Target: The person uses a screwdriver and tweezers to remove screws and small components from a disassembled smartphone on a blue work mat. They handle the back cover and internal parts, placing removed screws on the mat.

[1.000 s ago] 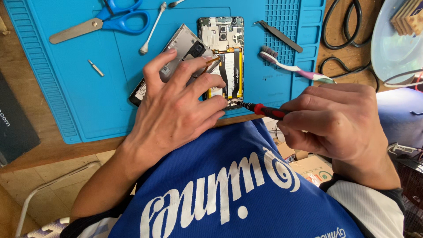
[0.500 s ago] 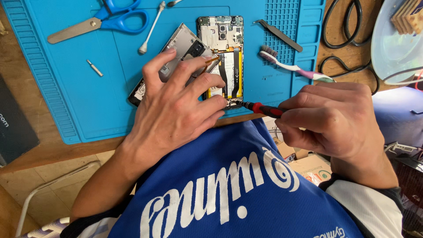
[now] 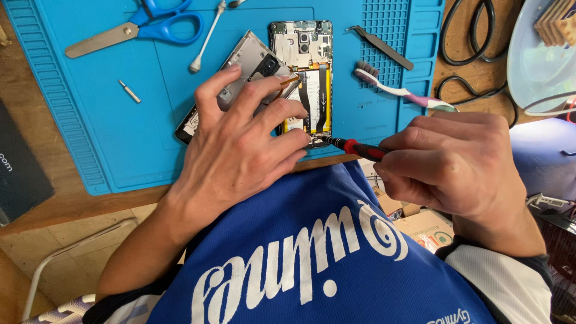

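We've got an opened phone [image 3: 303, 72] sitting upper-middle of the frame on the blue mat [image 3: 90, 120], back off, board and yellow-edged battery area showing. Its grey back cover [image 3: 240, 66] lies tilted just left of it, partly under our fingers.

Left hand [image 3: 240, 144] is centre frame, palm down, fingers spread and pressing on the cover and the phone's lower left edge. It isn't gripping anything, just pinning stuff flat. There's an orange ribbon bit by the fingertips, too small to say more.

Right hand [image 3: 450, 162] is at the right, curled tight round a screwdriver [image 3: 351, 146] w/ a red and black shaft. The tip points left and meets the phone's bottom edge, right beside the left fingertips. Can't tell if it's actually seated in a screw.

Other stuff on the mat: blue-handled scissors [image 3: 144, 27] upper left, a cotton swab [image 3: 207, 36] just right of them, a small metal bit [image 3: 129, 91] at the left, well apart from the phone. Black tweezers [image 3: 381, 47] and a toothbrush [image 3: 396, 90] are upper right, near the phone but not touching it.

Off the mat, black cable [image 3: 474, 54] loops on the wooden bench at the far upper right. Our blue shirt [image 3: 318, 258] w/ white print fills the bottom of the frame.
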